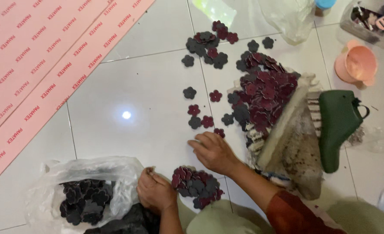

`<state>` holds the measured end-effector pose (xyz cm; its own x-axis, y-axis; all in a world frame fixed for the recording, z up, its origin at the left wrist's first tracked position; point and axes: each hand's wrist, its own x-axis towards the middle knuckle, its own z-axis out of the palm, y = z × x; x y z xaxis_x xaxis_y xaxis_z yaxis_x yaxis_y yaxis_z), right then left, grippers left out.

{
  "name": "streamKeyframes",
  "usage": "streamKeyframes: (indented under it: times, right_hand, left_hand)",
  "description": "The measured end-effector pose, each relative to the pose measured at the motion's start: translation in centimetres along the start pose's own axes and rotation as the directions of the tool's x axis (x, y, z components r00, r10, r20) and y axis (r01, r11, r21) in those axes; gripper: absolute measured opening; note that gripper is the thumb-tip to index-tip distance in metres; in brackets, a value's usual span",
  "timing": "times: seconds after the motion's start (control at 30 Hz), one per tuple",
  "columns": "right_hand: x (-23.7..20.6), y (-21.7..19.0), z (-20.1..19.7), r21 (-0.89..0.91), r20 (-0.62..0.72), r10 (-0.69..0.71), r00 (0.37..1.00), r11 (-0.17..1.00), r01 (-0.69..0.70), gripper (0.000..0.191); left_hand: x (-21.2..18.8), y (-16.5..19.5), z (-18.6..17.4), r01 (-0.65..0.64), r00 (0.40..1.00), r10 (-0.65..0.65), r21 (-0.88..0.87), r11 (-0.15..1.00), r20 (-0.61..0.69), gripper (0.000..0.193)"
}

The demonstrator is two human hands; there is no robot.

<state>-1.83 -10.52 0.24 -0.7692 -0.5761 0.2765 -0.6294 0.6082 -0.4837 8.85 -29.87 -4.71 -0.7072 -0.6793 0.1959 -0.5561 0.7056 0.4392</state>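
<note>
At far left on the white tiled floor (148,86), lying flat, a pink printed sheet (36,65). Below it, sitting open, a clear plastic bag (49,173), already holding a fair batch of bagged cutouts (83,199), dark and flower-shaped. At the bag's mouth, curling its fingers inward, the left hand (155,193); impossible to tell whether gripping the bag's rim, a cutout, or nothing. Just right of it, lying close to the person's lap, a small pile (196,186) of maroon and dark grey flower shapes. Above that, reaching out palm down with fingers released and spread, the right hand (213,151), grasping nothing, pressing on the tiles just beside the loose cutouts (200,117) scattered there. Further right, spilling over a striped cloth (255,138), a large heap (265,93) of the same flower shapes, with a green shoe form (337,128) and a pink cup (356,65) beyond. Judging by these piles, gathering only partly done: some bagged, some stacked, most waiting unbagged.
</note>
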Motion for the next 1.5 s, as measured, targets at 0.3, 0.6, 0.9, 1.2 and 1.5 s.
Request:
streamKeyframes:
  times: [0.3,0.6,0.9,1.2,1.5]
  right_hand:
    - [5.7,3.3,1.3,-0.041,0.195,-0.014,0.981,0.999,0.023,0.039]
    - [10.3,6.4,-0.1,-0.173,-0.114,0.236,0.965,0.952,-0.253,0.039]
    - [-2.9,-6.4,-1.6,-0.039,0.219,-0.562,0.798,0.812,0.583,0.064]
    - [-7.4,-4.7,1.4,-0.101,0.268,-0.388,0.882,0.899,0.426,0.072]
    - [-5.3,-1.4,-2.6,-0.280,0.066,-0.084,0.994,0.955,0.099,0.052]
  left_hand:
    - [0.1,-0.4,0.0,-0.057,0.997,0.056,-0.020,0.998,-0.043,0.020]
    - [0.2,-0.3,-0.4,-0.018,1.000,0.019,0.027,0.999,-0.008,0.021]
    - [0.3,-0.5,-0.3,-0.055,0.998,0.055,0.060,0.997,0.003,0.024]
    - [0.1,0.1,-0.8,-0.065,0.998,0.065,0.038,0.997,-0.006,0.020]
    - [0.1,0.1,-0.8,-0.069,0.997,0.069,0.012,0.998,-0.031,0.022]
